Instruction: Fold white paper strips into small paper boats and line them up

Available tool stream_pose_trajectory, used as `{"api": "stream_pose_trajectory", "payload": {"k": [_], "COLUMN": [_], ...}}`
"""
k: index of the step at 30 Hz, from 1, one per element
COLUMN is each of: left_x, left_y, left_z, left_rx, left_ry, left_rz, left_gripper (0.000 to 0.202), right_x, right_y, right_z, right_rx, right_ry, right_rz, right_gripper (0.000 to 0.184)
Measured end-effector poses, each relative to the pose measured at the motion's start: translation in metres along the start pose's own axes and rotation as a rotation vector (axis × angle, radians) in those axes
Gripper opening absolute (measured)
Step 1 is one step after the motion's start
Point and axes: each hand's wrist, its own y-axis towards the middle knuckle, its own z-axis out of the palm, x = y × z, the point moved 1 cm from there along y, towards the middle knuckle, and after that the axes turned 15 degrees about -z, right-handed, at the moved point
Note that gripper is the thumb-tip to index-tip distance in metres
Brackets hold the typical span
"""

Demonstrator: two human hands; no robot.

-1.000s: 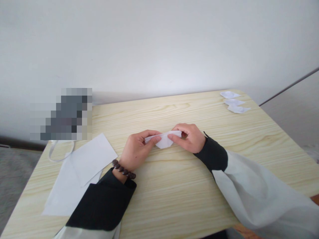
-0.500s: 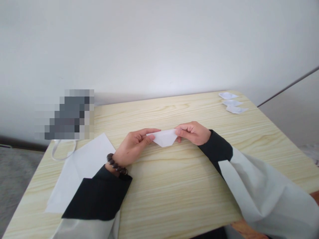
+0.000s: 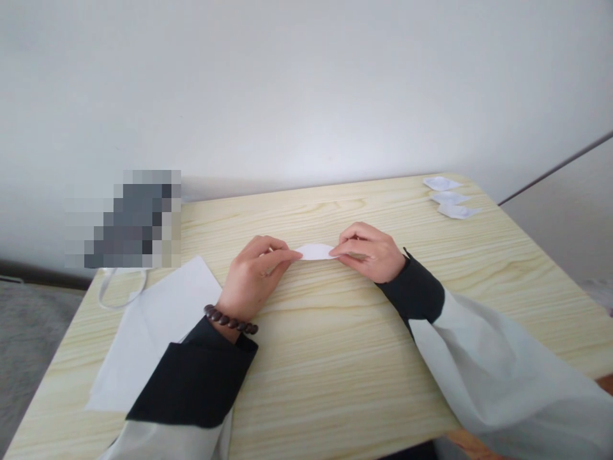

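Observation:
A small folded piece of white paper (image 3: pixel 316 252) is stretched between my two hands over the middle of the table. My left hand (image 3: pixel 258 271), with a dark bead bracelet (image 3: pixel 230 321) at the wrist, pinches its left end. The right end is pinched by the fingertips of my right hand (image 3: pixel 370 250). Between the fingers the paper's upper edge looks curved and its lower edge nearly straight. Both tips of the paper are hidden by my fingers.
Three folded white paper pieces (image 3: pixel 457 211) lie at the table's far right corner. White sheets (image 3: pixel 163 326) lie at the left, partly under my left sleeve. Behind them are a pixelated dark object (image 3: pixel 136 217) and a white cable (image 3: pixel 101 291). A wall borders the wooden table's (image 3: pixel 345 377) back.
The paper has turned in my fingers: its narrow pointed-down side no longer shows, and its top now bows upward. Both hands have rolled over and the fingertips have come closer together.

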Motion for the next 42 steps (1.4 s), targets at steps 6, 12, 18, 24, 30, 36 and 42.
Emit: {"api": "stream_pose_trajectory", "payload": {"k": [6,12,18,24,30,36,42], "left_x": [0.007,0.003,0.001,0.002,0.004,0.000,-0.004], "left_y": [0.001,-0.001,-0.001,0.000,0.002,0.003,0.005], "left_z": [0.004,0.006,0.007,0.009,0.010,0.006,0.005], "left_rx": [0.083,0.106,0.124,0.132,0.144,0.150,0.116], "left_ry": [0.168,0.209,0.184,0.184,0.158,0.129,0.151], "left_rz": [0.044,0.025,-0.068,-0.099,-0.152,-0.258,-0.328], "left_gripper": [0.022,0.029,0.030,0.027,0.030,0.030,0.028], "right_x": [-0.007,-0.004,-0.003,-0.005,-0.009,-0.009,-0.004], "right_y": [-0.003,-0.002,0.001,-0.001,-0.002,0.004,0.010], "right_z": [0.003,0.005,0.005,0.006,0.003,0.001,0.005], "right_rx": [0.113,0.086,0.103,0.125,0.115,0.192,0.214], "right_ry": [-0.080,-0.010,0.058,0.140,0.211,0.171,0.116], "right_rz": [-0.014,0.045,0.197,0.139,0.233,0.316,0.373], "right_gripper": [0.017,0.021,0.021,0.024,0.018,0.023,0.027]}}
